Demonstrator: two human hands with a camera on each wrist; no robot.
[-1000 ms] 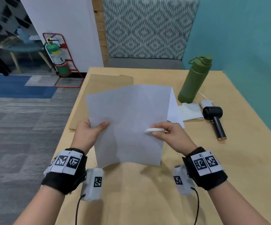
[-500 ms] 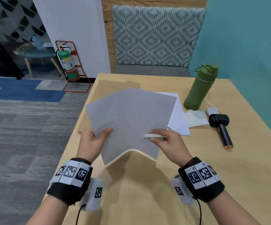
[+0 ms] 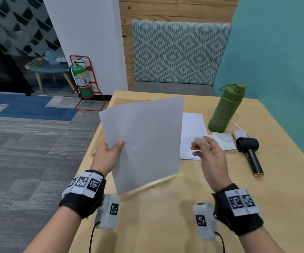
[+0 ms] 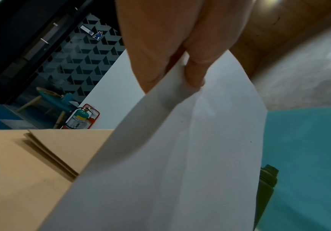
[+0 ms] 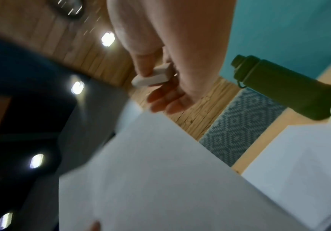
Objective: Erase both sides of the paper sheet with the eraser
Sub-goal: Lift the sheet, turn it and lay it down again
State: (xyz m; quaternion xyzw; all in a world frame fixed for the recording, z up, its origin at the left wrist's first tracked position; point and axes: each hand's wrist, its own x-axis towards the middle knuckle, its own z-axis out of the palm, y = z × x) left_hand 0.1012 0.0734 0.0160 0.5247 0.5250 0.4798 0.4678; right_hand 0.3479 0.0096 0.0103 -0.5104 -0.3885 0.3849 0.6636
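Note:
My left hand [image 3: 111,154] pinches the left edge of a blank white paper sheet [image 3: 143,141], thumb on the near face, and holds it lifted and tilted above the table. In the left wrist view the fingers [image 4: 195,75] curl behind the sheet [image 4: 170,156]. My right hand [image 3: 207,154] is off the sheet, just to its right, and pinches a small white eraser [image 3: 199,139] between thumb and fingers. The right wrist view shows the eraser [image 5: 152,77] in that pinch above the sheet [image 5: 160,179].
A stack of white paper [image 3: 193,136] lies on the wooden table [image 3: 165,216] behind the right hand. A green bottle [image 3: 225,108], a folded tissue [image 3: 222,140], a small white device [image 3: 240,133] and a black handheld fan [image 3: 249,154] sit at the right. Brown cardboard [image 4: 61,146] lies at the left.
The right hand let go of the sheet and moved right with the eraser. The left hand alone now holds the sheet, which has swung up and tilted more upright.

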